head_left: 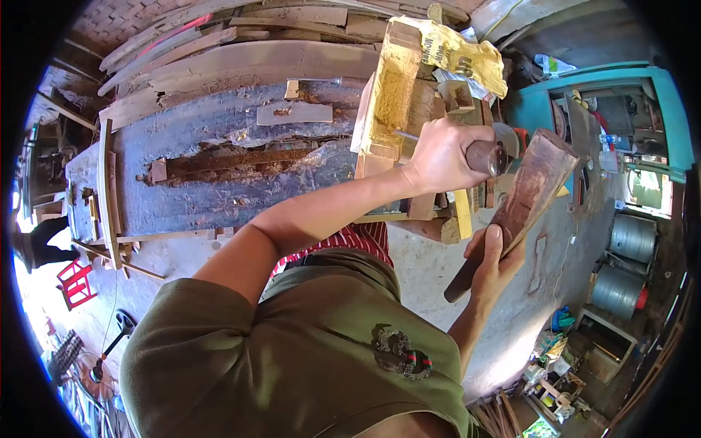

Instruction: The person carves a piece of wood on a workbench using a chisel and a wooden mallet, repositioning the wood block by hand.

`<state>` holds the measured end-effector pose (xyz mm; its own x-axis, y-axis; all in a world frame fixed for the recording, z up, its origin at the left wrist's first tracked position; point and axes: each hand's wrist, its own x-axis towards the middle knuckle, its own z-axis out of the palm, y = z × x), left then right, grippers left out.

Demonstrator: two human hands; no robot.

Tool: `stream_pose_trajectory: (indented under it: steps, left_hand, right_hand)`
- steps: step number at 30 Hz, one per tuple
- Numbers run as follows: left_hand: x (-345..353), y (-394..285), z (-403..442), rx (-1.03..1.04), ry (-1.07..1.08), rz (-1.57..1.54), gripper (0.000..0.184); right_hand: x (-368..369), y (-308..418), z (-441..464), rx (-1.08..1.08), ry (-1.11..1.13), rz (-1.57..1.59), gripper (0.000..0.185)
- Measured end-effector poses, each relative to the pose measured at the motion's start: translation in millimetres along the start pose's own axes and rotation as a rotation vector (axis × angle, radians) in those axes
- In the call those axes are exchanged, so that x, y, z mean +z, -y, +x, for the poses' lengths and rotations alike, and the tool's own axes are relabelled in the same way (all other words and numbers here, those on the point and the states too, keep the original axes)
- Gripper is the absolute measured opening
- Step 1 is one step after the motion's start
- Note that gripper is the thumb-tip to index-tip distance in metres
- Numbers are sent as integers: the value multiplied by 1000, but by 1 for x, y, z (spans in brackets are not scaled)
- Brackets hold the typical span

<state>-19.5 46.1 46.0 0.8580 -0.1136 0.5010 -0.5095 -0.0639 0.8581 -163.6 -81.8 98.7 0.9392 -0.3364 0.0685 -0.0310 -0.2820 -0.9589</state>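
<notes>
My left hand [447, 155] is closed around the dark rounded handle of a chisel [485, 158]. Its thin metal blade points left, with the tip at a yellowish wooden block [398, 87] that has a carved hollow. On the right, my right hand [496, 264] grips a heavy brown wooden mallet [537, 182] by its narrow end. The mallet's broad head is tilted up beside the chisel handle, with a small gap between them.
A worn dark workbench [219, 190] with a broken slot extends left. Planks [255, 66] are stacked behind it. A yellow sack [464, 58] lies behind the block. Farther off are a red stool [75, 283], metal drums [621, 288] and a person's dark-clothed leg at far left.
</notes>
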Motion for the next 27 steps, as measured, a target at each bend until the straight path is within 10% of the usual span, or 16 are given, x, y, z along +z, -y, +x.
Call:
stream_pose_trajectory:
  steps: [23, 27]
  left_hand:
    - [11, 15, 3, -55, 1, 12, 29]
    - [20, 17, 5, -26, -64, -17, 21]
  right_hand:
    - [16, 28, 14, -263, -212, 29, 21]
    - [23, 15, 32, -191, -16, -420, 26]
